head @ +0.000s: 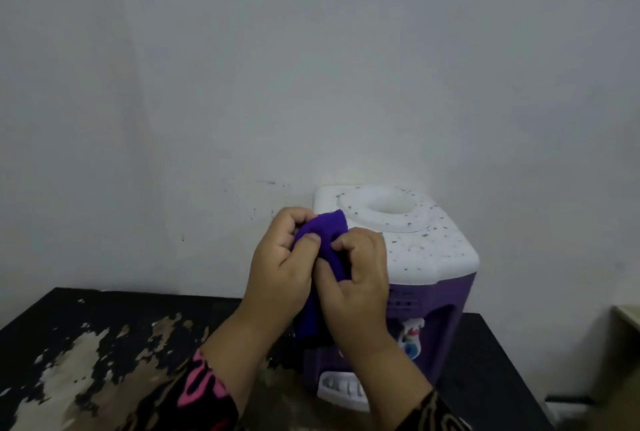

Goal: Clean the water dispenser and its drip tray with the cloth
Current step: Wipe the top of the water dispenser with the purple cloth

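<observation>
Presently both hands, left hand (280,268) and right hand (360,281), pinch a bunched purple cloth (323,243) with curled fingers. Just behind the grip stands a speckled white-topped purple plastic water dispenser (433,247).

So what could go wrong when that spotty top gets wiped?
1. The water dispenser has dark specks all over its white top. The cloth is bunched between the left hand and the right hand, so it may smear them instead of lifting them.
2. Loosened specks could drop onto the drip tray or the table below.
3. The cloth might snag on the tap.
</observation>
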Demonstrator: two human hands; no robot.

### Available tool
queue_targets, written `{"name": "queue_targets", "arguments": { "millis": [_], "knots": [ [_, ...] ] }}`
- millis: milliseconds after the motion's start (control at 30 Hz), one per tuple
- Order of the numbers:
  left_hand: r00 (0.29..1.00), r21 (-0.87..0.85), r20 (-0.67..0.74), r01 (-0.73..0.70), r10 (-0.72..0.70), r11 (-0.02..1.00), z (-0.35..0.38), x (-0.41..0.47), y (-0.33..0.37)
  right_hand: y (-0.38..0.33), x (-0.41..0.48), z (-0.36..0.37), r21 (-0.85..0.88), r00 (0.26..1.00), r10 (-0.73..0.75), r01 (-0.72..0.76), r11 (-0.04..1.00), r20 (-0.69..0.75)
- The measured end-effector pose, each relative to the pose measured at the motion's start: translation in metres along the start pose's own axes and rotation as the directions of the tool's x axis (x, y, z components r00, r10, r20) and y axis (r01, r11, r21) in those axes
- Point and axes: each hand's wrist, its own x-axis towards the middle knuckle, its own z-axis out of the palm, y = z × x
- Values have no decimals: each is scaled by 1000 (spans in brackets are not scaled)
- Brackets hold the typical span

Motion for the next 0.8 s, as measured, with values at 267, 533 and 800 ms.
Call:
{"name": "queue_targets", "arguments": {
  "millis": [267, 533, 800],
  "knots": [
    [1000, 140, -8, -19, 20, 990, 49, 26, 5, 19, 47, -46, -412, 999, -38, 29, 911, -13],
    [999, 502, -46, 40, -19, 864, 67, 6, -47, 43, 38, -48, -657, 834, 412, -81, 750, 368],
    [982, 808, 189, -148, -13, 571, 96, 0, -59, 44, 65, -75, -333, 748, 581, -485, 809, 321]
  ]
}}
